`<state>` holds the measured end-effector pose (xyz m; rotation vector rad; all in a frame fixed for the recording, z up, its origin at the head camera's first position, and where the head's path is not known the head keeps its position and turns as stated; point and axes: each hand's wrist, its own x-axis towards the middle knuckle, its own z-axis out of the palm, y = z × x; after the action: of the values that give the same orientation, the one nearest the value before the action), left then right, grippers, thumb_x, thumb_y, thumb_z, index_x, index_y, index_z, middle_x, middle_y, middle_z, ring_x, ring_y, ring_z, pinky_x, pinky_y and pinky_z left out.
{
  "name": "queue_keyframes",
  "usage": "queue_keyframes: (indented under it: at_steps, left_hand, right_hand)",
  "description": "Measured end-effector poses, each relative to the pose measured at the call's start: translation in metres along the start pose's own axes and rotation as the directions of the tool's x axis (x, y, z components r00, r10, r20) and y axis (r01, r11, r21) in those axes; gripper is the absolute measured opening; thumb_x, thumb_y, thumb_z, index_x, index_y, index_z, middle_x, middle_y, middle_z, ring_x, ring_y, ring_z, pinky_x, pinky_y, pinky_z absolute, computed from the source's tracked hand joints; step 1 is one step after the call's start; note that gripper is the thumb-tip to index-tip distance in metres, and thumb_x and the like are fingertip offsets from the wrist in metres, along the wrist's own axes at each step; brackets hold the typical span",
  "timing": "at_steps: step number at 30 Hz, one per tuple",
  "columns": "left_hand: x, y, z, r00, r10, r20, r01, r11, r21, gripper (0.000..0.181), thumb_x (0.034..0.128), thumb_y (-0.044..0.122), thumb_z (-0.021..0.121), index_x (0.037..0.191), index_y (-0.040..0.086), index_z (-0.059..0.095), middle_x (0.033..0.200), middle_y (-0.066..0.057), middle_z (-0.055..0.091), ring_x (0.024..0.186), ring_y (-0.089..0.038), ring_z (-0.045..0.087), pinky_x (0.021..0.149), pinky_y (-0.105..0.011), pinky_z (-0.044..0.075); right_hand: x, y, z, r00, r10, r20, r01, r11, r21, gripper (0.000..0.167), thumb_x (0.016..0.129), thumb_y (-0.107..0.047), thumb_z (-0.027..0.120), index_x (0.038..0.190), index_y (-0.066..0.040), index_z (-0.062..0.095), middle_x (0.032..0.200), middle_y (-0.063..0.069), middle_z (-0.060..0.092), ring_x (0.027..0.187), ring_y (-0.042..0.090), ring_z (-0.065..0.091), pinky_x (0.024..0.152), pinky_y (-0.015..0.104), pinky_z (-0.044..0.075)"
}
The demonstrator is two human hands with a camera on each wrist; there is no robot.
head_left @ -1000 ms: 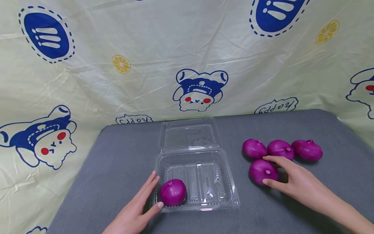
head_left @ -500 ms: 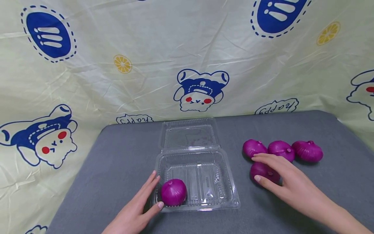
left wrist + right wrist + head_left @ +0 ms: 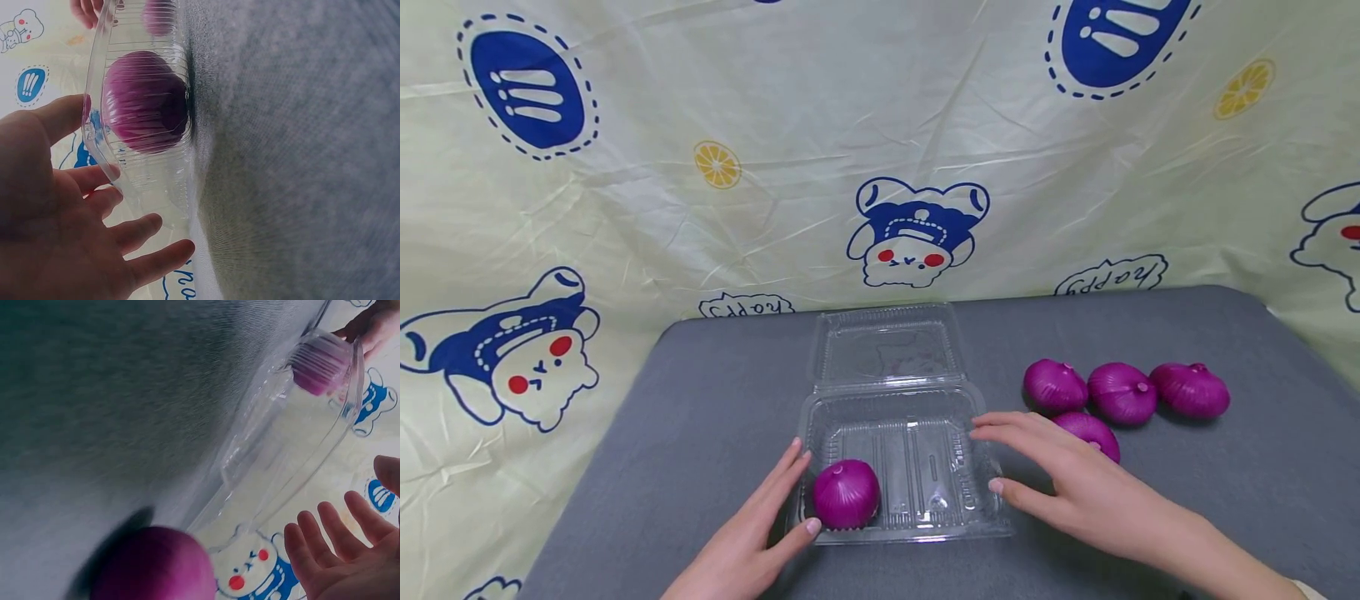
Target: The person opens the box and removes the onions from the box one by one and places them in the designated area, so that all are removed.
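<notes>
A clear plastic clamshell container lies unfolded on the grey table, its lid laid back. One purple onion sits in its front left corner. My left hand rests at the container's left rim; in the left wrist view its thumb and a finger touch that rim, fingers spread. Over the right rim hovers my right hand, holding nothing, with loosely extended fingers, as the right wrist view also shows. Just behind it, another onion is partly hidden by the hand.
Three more purple onions stand in a row at the right: a left one, a middle one and a right one. A pale printed sheet hangs behind the grey table.
My right hand has left the front onion and moved left to the container's right rim. That onion has turned slightly where it lies. The left hand has stayed still.
</notes>
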<state>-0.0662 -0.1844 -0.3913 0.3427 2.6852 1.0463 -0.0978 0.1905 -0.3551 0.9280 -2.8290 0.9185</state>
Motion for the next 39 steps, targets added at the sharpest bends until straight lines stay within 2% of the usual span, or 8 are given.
queue_keyframes:
  at_steps: [4,9,12,16,19,26,34,39]
  left_hand:
    - [0.001,0.000,0.000,1.000,-0.015,0.011,0.015,1.000,-0.009,0.079,0.0913,0.055,0.062,0.156,0.023,0.030,0.163,0.005,0.016,0.146,-0.029,0.022,0.107,-0.061,0.030]
    - [0.001,0.000,0.000,1.000,-0.009,0.010,0.010,1.000,-0.008,0.078,0.0918,0.054,0.062,0.156,0.023,0.030,0.163,0.005,0.016,0.146,-0.028,0.021,0.108,-0.061,0.030]
    - [0.001,0.001,0.000,1.000,-0.018,0.015,0.018,1.000,-0.018,0.078,0.0914,0.055,0.062,0.156,0.023,0.031,0.163,0.005,0.016,0.146,-0.029,0.021,0.108,-0.061,0.030]
    - [0.001,0.001,-0.001,0.999,-0.029,0.024,0.030,0.999,-0.027,0.079,0.0912,0.055,0.062,0.156,0.023,0.030,0.163,0.004,0.016,0.146,-0.030,0.021,0.108,-0.062,0.029]
    - [0.002,0.002,-0.001,0.999,-0.038,0.026,0.038,0.999,-0.026,0.079,0.0910,0.055,0.062,0.156,0.023,0.031,0.163,0.003,0.016,0.146,-0.030,0.022,0.107,-0.063,0.029]
    - [0.003,0.002,-0.001,0.998,-0.047,0.032,0.048,0.998,-0.032,0.079,0.0905,0.056,0.062,0.156,0.024,0.030,0.163,0.003,0.016,0.146,-0.032,0.022,0.106,-0.064,0.030]
    - [0.002,0.002,-0.001,0.999,-0.032,0.023,0.032,0.999,-0.029,0.078,0.0912,0.055,0.062,0.156,0.024,0.031,0.163,0.004,0.016,0.146,-0.030,0.023,0.106,-0.064,0.030]
    - [0.001,0.002,-0.001,0.999,-0.026,0.023,0.027,0.999,-0.030,0.078,0.0916,0.056,0.061,0.156,0.023,0.030,0.163,0.005,0.016,0.146,-0.029,0.023,0.107,-0.063,0.030]
  right_hand:
    - [0.010,-0.006,0.006,0.998,-0.032,0.062,0.029,0.998,0.048,0.048,0.092,-0.044,0.068,0.137,-0.040,0.051,0.138,-0.020,0.048,0.127,0.008,0.046,0.090,0.038,0.053]
    - [0.019,-0.014,0.015,0.989,-0.067,0.133,0.055,0.994,0.089,0.047,0.094,-0.046,0.064,0.137,-0.043,0.049,0.141,-0.021,0.046,0.130,0.007,0.044,0.095,0.043,0.050]
    - [0.023,-0.017,0.023,0.976,-0.086,0.197,0.067,0.992,0.104,0.045,0.095,-0.049,0.060,0.139,-0.045,0.047,0.142,-0.022,0.044,0.131,0.006,0.042,0.098,0.046,0.048]
    - [0.028,-0.022,0.034,0.958,-0.130,0.257,0.097,0.986,0.138,0.045,0.097,-0.048,0.057,0.140,-0.041,0.047,0.144,-0.017,0.045,0.130,0.007,0.044,0.098,0.044,0.048]
    - [0.032,-0.025,0.042,0.950,-0.155,0.271,0.112,0.979,0.169,0.045,0.098,-0.046,0.057,0.142,-0.038,0.047,0.146,-0.014,0.044,0.132,0.009,0.043,0.099,0.045,0.047]
    - [0.045,-0.030,0.054,0.940,-0.161,0.300,0.106,0.976,0.192,0.049,0.098,-0.051,0.054,0.144,-0.037,0.045,0.150,-0.013,0.041,0.136,0.011,0.040,0.103,0.052,0.042]
    - [0.059,-0.031,0.064,0.926,-0.183,0.331,0.113,0.969,0.221,0.056,0.097,-0.052,0.055,0.148,-0.033,0.043,0.151,-0.011,0.040,0.137,0.014,0.039,0.104,0.052,0.040]
    - [0.071,-0.032,0.070,0.919,-0.221,0.325,0.140,0.957,0.254,0.056,0.097,-0.050,0.057,0.147,-0.029,0.044,0.150,-0.008,0.043,0.136,0.014,0.042,0.104,0.047,0.042]
